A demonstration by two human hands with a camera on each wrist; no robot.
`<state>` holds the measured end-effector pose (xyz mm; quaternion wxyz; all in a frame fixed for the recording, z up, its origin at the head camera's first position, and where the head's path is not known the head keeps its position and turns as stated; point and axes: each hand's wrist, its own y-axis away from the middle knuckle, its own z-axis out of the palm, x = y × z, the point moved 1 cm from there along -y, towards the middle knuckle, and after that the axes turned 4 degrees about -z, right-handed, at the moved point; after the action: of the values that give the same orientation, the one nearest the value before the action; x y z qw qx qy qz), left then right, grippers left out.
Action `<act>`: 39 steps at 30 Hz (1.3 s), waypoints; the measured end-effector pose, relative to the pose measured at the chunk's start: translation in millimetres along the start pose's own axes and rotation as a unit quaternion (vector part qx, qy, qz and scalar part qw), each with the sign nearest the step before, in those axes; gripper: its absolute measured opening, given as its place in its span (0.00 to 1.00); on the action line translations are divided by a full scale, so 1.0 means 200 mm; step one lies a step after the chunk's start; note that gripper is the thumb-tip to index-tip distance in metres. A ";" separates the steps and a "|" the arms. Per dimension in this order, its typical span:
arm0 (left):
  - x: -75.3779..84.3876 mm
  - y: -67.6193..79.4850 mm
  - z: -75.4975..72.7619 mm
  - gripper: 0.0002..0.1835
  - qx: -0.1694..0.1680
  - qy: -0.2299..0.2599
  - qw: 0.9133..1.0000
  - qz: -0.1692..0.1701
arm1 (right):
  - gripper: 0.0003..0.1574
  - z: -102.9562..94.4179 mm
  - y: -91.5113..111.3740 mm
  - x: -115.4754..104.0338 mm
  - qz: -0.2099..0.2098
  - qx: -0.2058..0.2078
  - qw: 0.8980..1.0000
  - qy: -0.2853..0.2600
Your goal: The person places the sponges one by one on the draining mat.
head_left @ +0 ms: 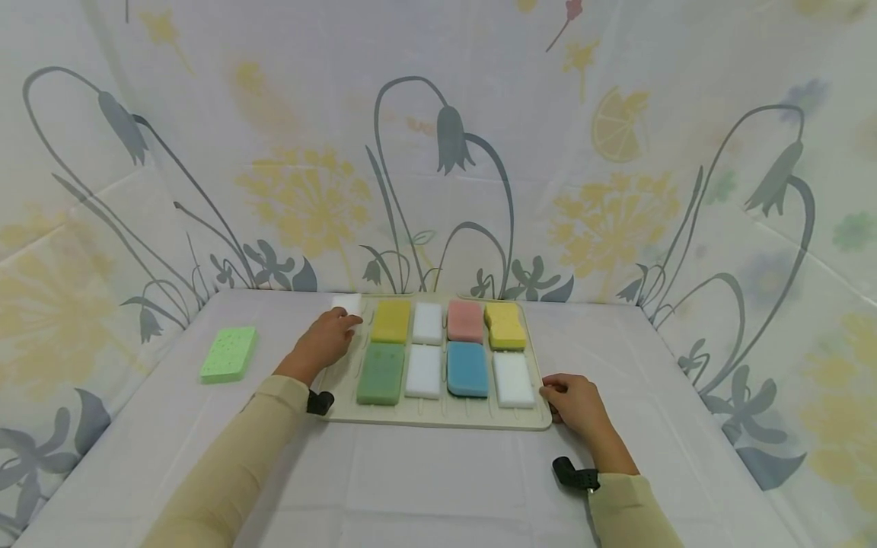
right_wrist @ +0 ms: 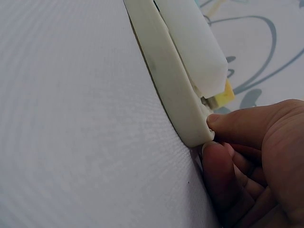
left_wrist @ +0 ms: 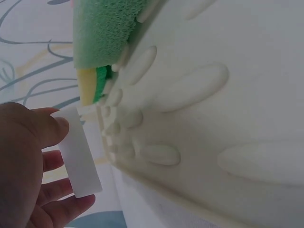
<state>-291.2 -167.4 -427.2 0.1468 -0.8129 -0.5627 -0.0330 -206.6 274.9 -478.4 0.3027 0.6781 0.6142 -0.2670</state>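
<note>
My left hand pinches a white sponge block between thumb and fingers at the far left corner of a cream ridged tray. In the head view only part of that white block shows beyond the fingers. On the tray lie two rows of sponges, among them a yellow one, a green one, a pink one, a blue one and several white ones. With thumb and forefinger, my right hand grips the tray's rim on the right side, beside a white sponge.
A light green speckled sponge lies on the white tablecloth, left of the tray. A yellow notched sponge occupies the tray's far right corner. Behind the table hangs a flower-printed cloth.
</note>
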 end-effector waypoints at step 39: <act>0.00 -0.05 0.12 0.17 -0.062 0.004 0.998 0.005 | 0.22 -0.01 0.00 0.00 -0.008 0.003 1.000 -0.004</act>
<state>-303.3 -158.1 -448.5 0.0992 -0.8232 -0.5546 -0.0704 -207.1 275.5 -477.5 0.3014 0.6726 0.6178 -0.2740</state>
